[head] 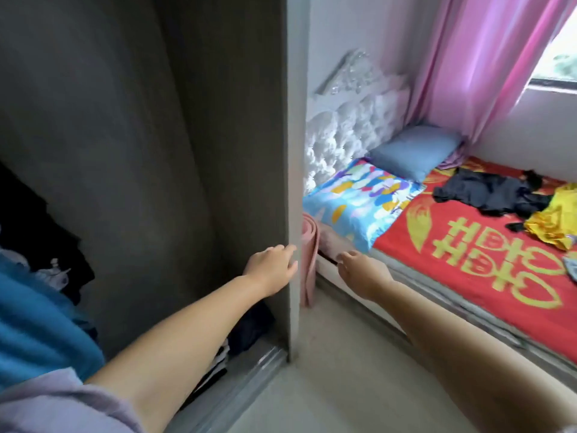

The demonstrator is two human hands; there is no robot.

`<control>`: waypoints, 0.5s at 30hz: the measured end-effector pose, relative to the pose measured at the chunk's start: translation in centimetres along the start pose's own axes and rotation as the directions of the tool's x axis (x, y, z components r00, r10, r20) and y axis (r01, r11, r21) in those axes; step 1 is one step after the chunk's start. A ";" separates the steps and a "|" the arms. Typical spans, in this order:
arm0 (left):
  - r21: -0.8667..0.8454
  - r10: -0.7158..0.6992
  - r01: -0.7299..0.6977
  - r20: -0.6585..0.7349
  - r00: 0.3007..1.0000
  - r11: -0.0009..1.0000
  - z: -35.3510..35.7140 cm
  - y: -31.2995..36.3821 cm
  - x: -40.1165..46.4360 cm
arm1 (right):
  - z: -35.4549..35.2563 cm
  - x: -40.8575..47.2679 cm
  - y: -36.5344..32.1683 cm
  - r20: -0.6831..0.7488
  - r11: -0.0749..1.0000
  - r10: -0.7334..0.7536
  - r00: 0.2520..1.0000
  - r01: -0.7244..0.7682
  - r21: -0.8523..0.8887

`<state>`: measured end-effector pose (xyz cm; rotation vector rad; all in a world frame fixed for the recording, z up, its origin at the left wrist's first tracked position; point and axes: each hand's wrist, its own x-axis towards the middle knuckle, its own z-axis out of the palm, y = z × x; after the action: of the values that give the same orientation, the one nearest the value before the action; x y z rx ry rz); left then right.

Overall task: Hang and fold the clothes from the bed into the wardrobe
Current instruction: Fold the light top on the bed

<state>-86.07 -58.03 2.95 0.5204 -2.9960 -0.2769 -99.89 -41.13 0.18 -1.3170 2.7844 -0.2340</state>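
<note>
Head view, nearest first: my left hand point(271, 266) is stretched out with fingers relaxed and nothing in it, fingertips at or just beside the front edge of the wardrobe point(295, 195) side panel; I cannot tell whether they touch. My right hand point(363, 270) hangs loose and empty too, reaching toward the near edge of the bed point(452, 276). Low inside the wardrobe, behind my left forearm, folded dark clothes point(249, 326) sit on its floor. Farther right, on the red bedcover, lies the dark garment point(490, 193), spread flat, its long axis running roughly left to right across the bed, with one end toward the blue pillow point(415, 151) and the other touching the yellow garment point(552, 220). I judge the risks as these: lifting the dark piece could drag the yellow one along, since they overlap; and a grab at one end would let it bunch, making it awkward to hang. My left fingers could also knock against that panel edge.
</note>
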 end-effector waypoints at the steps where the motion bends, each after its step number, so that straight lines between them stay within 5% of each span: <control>1: 0.001 0.045 -0.045 0.019 0.999 0.999 0.4 2.5 1.7 | -0.5 -1.1 2.9 -0.009 0.999 0.046 0.999 -0.046 -0.005; 15: -0.105 0.446 -0.435 0.139 0.884 0.894 9.4 36.0 20.3 | -6.5 -13.8 40.7 0.012 0.842 0.532 0.847 -0.527 -0.120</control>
<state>-117.98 -30.13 1.77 -0.2094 -3.1275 -0.3980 -122.96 -4.30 -0.09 -0.5004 3.0153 -0.0154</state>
